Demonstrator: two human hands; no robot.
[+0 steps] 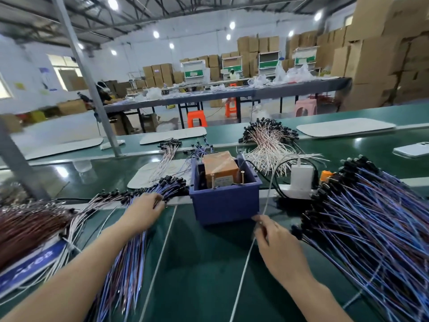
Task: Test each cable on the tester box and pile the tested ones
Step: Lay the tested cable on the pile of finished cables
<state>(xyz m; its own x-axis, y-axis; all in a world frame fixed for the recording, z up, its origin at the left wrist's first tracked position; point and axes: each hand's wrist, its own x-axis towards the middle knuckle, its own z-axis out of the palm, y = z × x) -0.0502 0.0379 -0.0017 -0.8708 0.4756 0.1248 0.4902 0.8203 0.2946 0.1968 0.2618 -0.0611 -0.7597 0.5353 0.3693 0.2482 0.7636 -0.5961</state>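
Note:
The blue tester box (226, 204) stands mid-table, with an orange unit and two brass pins inside. My left hand (145, 211) rests on the left pile of blue cables (130, 259), its fingers curled at the black connector ends; I cannot tell whether it grips one. My right hand (274, 240) pinches a thin white cable (267, 198) in front of the box's right corner; the cable runs up past the box. A big pile of blue cables (371, 228) lies at the right.
White cables with black ends (269, 145) lie behind the box, and smaller bundles (169, 156) at its back left. A white power strip with adapter (300, 182) sits to its right. Brown-wire bundles (30, 224) lie far left; a phone (412, 149) far right.

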